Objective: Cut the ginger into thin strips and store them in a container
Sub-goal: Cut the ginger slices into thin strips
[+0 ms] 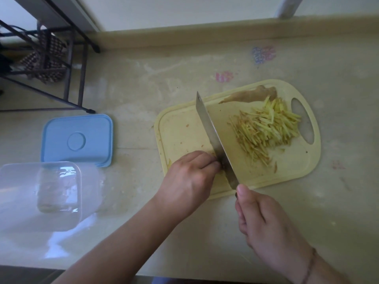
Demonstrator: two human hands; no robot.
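A pale yellow cutting board point(184, 128) lies on the counter. A pile of thin yellow ginger strips point(266, 128) covers its right half, and a brown uncut ginger piece point(252, 94) rests at its far edge. My right hand point(264, 220) grips the handle of a cleaver point(211, 130), whose blade stands edge-down across the board. My left hand point(188, 179) presses curled fingers down on a small bit of ginger right beside the blade; that bit is mostly hidden. A clear plastic container point(47, 193) stands at the near left, with its blue lid point(78, 138) behind it.
A black metal rack point(53, 58) with a checked cloth stands at the far left. The counter's raised back edge point(205, 33) runs along the wall. Coloured stickers point(263, 54) mark the counter behind the board.
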